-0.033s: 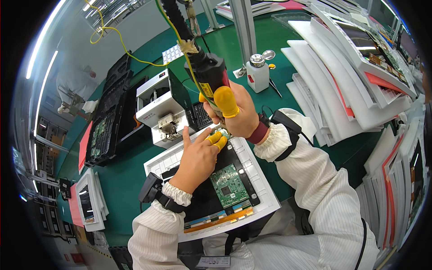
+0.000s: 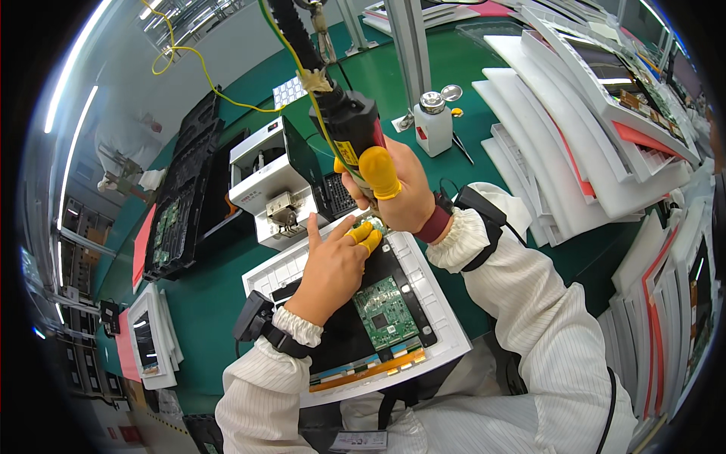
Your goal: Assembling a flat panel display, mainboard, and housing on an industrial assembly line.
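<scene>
My right hand (image 2: 408, 185) is wrapped round a black-and-red electric screwdriver (image 2: 355, 125), held upright with its tip pointing down. The tip is hidden behind my fingers. Below it lies a display panel with a white frame (image 2: 446, 325) and a black back. My left hand (image 2: 329, 272) lies over the panel's upper part, index finger stretched out, two yellow-capped fingers touching a small green board (image 2: 376, 222) beside the screwdriver. A larger green circuit board (image 2: 387, 310) shows on the panel, nearer me. Yellow finger caps cover some fingertips of both hands.
A silver-white box-shaped machine (image 2: 268, 163) stands beyond the panel. Behind are a white pump bottle (image 2: 433, 130) and tweezers (image 2: 463, 149). Stacked white foam sheets (image 2: 522, 129) rise at right. Black trays (image 2: 175, 227) with green boards lie at left. A cable hangs above the screwdriver.
</scene>
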